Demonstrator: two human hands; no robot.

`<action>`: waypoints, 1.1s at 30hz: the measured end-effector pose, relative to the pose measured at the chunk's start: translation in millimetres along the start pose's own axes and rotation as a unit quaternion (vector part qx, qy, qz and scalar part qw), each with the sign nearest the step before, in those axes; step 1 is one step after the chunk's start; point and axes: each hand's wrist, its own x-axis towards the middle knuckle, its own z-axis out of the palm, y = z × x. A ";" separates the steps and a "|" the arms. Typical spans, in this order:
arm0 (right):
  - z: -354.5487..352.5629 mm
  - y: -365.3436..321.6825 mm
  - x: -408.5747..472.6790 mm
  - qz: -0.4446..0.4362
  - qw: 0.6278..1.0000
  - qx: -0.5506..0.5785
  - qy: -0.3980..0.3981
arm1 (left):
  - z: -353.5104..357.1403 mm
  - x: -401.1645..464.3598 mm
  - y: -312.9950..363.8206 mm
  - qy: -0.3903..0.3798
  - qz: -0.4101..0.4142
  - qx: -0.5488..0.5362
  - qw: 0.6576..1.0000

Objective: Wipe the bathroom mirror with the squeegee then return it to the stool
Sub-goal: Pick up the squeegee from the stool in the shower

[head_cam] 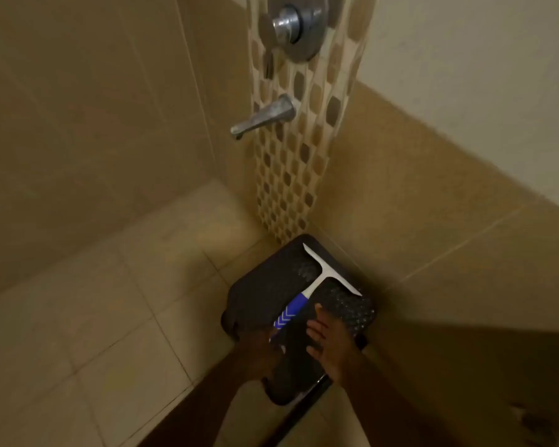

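White T-shaped squeegee with blue chevron-marked handle (317, 283) lies flat on dark grey textured plastic stool (255, 295) in corner of beige tiled shower floor (110, 317). Right hand (329, 340) hovers just beside handle, fingers (315, 332) straight, released. Left hand (255, 348) at handle's near end, dim and blurred; grasp cannot be told. Chrome tub spout (262, 116) on wall above.

Both bare forearms reaching forward and down side by side, left hand (259, 346) dim in shadow, finger pose unclear, right hand (328, 341) lit, palm turned inward, fingers straight and loosely spread, thumb raised, grasping nothing
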 end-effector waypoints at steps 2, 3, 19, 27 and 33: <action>3.8 3.5 17.0 -0.006 0.999 0.033 -0.004 | 5.9 12.2 -7.4 0.009 0.011 0.000 1.000; 6.1 5.7 24.6 -0.012 0.999 0.036 -0.008 | 8.8 18.1 -12.2 0.015 0.014 0.001 1.000; 16.9 30.0 74.7 0.015 0.998 0.043 0.033 | 28.5 44.3 -43.9 0.098 0.023 -0.054 0.993; 21.0 7.4 48.7 -0.022 0.997 0.037 0.071 | 16.7 22.3 -3.5 0.072 0.041 -0.076 0.994; 21.9 -7.1 -2.5 -0.052 0.994 0.078 0.056 | -1.6 -16.8 26.0 0.057 0.070 -0.054 0.994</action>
